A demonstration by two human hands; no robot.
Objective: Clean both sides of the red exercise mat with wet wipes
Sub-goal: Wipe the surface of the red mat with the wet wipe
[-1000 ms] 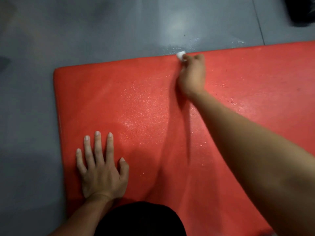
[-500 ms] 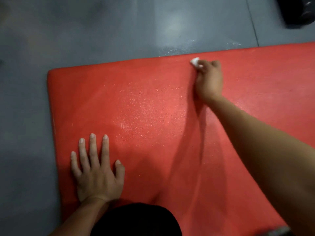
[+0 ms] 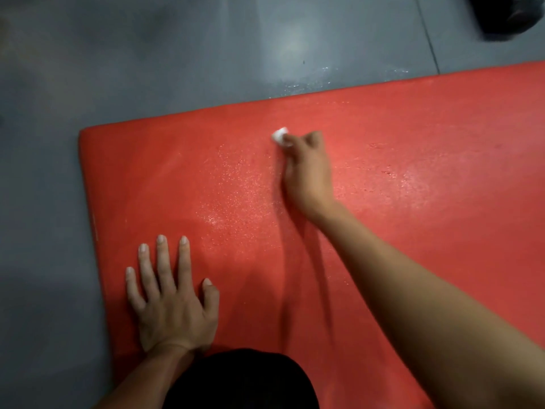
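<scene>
Bottom centre of frame: a dark clothed knee (image 3: 239, 382) is sitting at the near edge of the red exercise mat (image 3: 413, 261), which is lying flat on the grey floor (image 3: 147, 54) and filling the middle and right of frame. Lower left: the left hand (image 3: 171, 302) is pressing flat on the mat, fingers straight and spread, holding nothing. Upper centre: the right hand (image 3: 306, 169) is pinching a small balled wet wipe (image 3: 280, 136) against the mat, a little inside the far edge. Wet sheen is showing mid-mat and on the floor beyond the far edge. Dark object (image 3: 510, 16) upper right, too blurred to name.

Risks, as I judge them:
- The wipe is tiny, so coverage is looking patchy and the left corner may get skipped.
- The bracing palm could be slipping on the wet surface.
- The wipe is possibly drying out or shredding.
- The underside is not yet visibly cleaned.
</scene>
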